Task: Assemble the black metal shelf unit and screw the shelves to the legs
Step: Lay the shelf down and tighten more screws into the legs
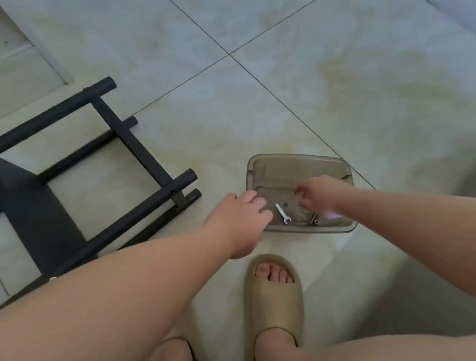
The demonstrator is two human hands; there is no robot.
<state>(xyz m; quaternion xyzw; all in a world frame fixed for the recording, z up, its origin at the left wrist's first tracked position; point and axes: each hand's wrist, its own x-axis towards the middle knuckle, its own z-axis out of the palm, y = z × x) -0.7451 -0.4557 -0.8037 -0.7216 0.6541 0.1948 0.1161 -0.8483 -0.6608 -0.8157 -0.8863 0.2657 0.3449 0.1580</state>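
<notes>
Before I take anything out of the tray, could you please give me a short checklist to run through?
1. Wrench in the tray: ok, it lies in plain view between the hands.
2. Left hand free: ok, fingers relaxed at the tray's left rim, holding nothing visible.
3. Right hand free: cannot tell, its fingers curl over the tray.
4. Screws present: cannot tell, the small dark pieces by the near rim are too small to identify.
5. Shelf frame at hand: ok, it lies on the floor to the left.
6. Slipper apart from the tray: ok.
</notes>
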